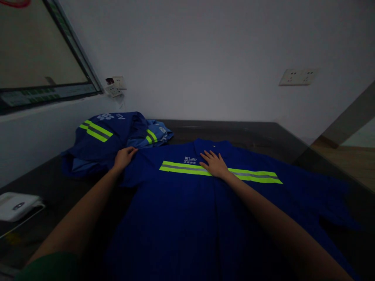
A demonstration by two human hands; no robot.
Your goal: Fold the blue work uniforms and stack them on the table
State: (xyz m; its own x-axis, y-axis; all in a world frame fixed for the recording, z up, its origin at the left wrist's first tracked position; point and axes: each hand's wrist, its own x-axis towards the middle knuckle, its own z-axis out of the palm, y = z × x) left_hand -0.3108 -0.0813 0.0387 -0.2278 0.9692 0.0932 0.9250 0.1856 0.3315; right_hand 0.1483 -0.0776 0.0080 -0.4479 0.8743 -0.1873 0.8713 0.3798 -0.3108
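A dark blue jacket (181, 203) lies spread face up on the dark table, its collar toward the wall, with a yellow-green reflective band across the chest. My left hand (124, 158) pinches the jacket's cloth at the left shoulder, thumb and fingers together. Flat on the chest, near the collar and over the band, rests my right hand (215, 164) with its fingers spread, holding nothing. A crumpled pile of blue clothing (117, 130) with reflective strips sits just beyond my left hand.
The dark table (240, 132) runs up to a pale wall with a socket plate (298, 77) at the right. A white device (19, 205) with a cable lies at the far left. Another socket (118, 82) is near the window corner.
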